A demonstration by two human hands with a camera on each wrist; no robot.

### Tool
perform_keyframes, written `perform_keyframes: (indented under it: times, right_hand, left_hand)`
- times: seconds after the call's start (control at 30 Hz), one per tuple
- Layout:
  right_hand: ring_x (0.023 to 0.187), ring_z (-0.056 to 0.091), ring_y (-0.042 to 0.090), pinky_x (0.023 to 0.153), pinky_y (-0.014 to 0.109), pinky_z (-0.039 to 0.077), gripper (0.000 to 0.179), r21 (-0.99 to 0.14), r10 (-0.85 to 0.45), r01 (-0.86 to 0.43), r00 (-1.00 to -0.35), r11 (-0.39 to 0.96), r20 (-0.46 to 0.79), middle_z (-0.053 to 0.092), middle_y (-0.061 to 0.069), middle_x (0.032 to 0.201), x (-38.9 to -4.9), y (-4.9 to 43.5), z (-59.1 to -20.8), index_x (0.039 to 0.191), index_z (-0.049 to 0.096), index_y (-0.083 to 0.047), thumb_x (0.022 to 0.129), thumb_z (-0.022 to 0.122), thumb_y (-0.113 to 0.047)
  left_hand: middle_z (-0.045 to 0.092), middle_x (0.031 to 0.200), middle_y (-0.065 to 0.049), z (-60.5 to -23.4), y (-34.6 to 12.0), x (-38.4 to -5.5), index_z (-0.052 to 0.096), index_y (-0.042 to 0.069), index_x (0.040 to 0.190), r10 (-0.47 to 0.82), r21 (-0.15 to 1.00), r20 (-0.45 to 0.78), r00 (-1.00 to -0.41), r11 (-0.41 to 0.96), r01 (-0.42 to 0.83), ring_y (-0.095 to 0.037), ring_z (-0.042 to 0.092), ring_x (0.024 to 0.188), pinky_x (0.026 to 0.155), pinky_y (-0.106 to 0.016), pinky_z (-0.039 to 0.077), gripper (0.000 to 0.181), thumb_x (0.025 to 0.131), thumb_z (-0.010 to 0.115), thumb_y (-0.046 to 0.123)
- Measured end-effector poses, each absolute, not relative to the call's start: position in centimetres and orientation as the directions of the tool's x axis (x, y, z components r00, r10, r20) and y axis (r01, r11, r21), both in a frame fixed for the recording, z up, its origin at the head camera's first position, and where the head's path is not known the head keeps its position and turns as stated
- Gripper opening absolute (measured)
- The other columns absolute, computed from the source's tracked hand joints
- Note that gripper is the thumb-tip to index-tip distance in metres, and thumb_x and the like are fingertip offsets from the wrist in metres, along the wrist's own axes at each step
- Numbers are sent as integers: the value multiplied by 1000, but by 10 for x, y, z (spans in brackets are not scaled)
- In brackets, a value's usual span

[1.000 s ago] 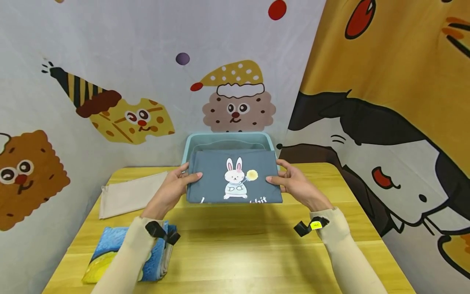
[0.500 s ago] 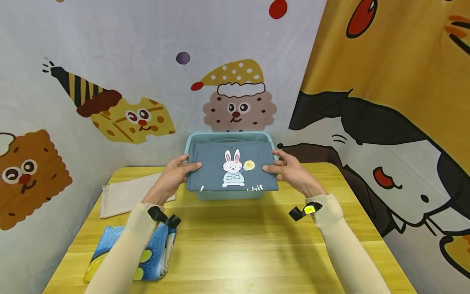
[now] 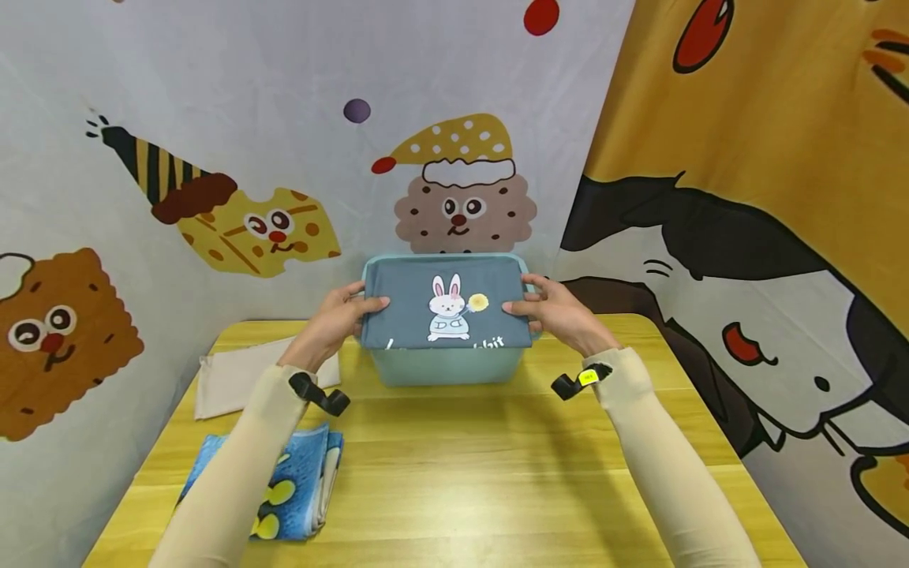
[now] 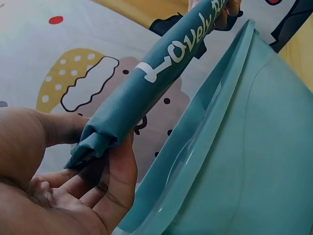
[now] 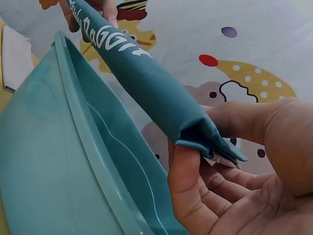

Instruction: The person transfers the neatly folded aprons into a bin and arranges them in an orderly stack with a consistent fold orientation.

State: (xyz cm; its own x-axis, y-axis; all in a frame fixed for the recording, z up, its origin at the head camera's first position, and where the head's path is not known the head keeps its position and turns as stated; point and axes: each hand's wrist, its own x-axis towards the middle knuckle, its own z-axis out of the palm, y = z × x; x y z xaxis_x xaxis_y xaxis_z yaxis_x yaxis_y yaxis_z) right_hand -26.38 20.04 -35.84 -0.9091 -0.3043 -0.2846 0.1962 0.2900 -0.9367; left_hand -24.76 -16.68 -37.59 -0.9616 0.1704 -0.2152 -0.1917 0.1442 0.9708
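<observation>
At the left of the table (image 3: 440,465), a pale folded cloth (image 3: 230,383) lies flat, with a blue patterned cloth (image 3: 294,485), also folded, nearer the person and partly behind the left sleeve (image 3: 223,481). Leave both undisturbed; the sleeve passes over the blue patterned cloth, so forearm height is worth watching.

The left hand (image 3: 330,325) pinches the left end of the grey-blue printed cloth (image 3: 447,308): thumb on the printed face, fingers curved beneath the layers, little gap between. Its forearm reaches forward and inward. A pinch through every layer should stop the fold from spreading.

At centre, the printed cloth is held, folded, above the mouth of the light blue bin (image 3: 449,369), rabbit print uppermost. In both wrist views it stands apart from the bin's near rim. Its width nearly matches the bin's, so align both ends with the side walls and apply light, equal tension; too slack a hold could let the middle sag.

The right hand (image 3: 561,313) mirrors the left: thumb on the printed face, fingers curled under the right end, forearm angled inward. Match both hands in height; uneven hands would likely tilt the fold against a rim.
</observation>
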Motion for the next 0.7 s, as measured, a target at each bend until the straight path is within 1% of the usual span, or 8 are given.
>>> perform_keyframes:
  times: [0.07,0.27,0.4,0.5,0.6,0.7]
  right_hand:
    - [123,66,30,99,44,58,94,-932,-310,203,-904,299,-296,24,16,169,-268,200,-358,166,13,-22,96,75,-29]
    - [137,56,32,109,50,50,95,-929,-336,213,-888,302,-313,20,15,171,-281,198,-355,167,9,-21,97,73,-30]
    - [150,41,32,116,54,43,95,-925,-340,201,-888,323,-311,14,16,172,-288,198,-354,167,9,-21,97,73,-30]
    - [155,32,32,118,55,40,94,-919,-336,191,-889,346,-311,13,15,173,-294,198,-353,167,11,-23,97,73,-31]
    - [155,32,32,117,54,42,93,-911,-322,188,-893,366,-313,14,14,173,-300,199,-353,166,13,-24,96,73,-33]
    - [151,37,33,112,51,45,93,-902,-311,184,-896,390,-317,17,15,172,-306,199,-354,166,14,-25,96,74,-34]
  left_hand:
    - [46,158,-19,-374,-168,-251,18,15,166,177,969,-221,-959,149,-196,-39,60,132,93,-43,61,80,102,65,26]
    - [43,160,-18,-370,-169,-264,19,13,165,181,968,-221,-958,157,-194,-38,58,134,95,-43,60,79,102,65,25]
    - [41,162,-17,-367,-168,-271,16,13,166,167,960,-247,-955,179,-217,-36,58,135,99,-45,58,82,102,65,26]
    - [40,162,-16,-365,-167,-275,14,12,166,155,953,-262,-952,195,-231,-35,57,135,102,-46,56,83,102,65,27]
    - [44,159,-17,-365,-165,-281,21,11,165,143,949,-264,-954,218,-230,-36,60,132,101,-47,57,78,102,65,27]
    - [49,156,-17,-364,-165,-288,27,13,163,140,940,-271,-952,252,-231,-35,63,128,99,-46,58,74,101,66,27]
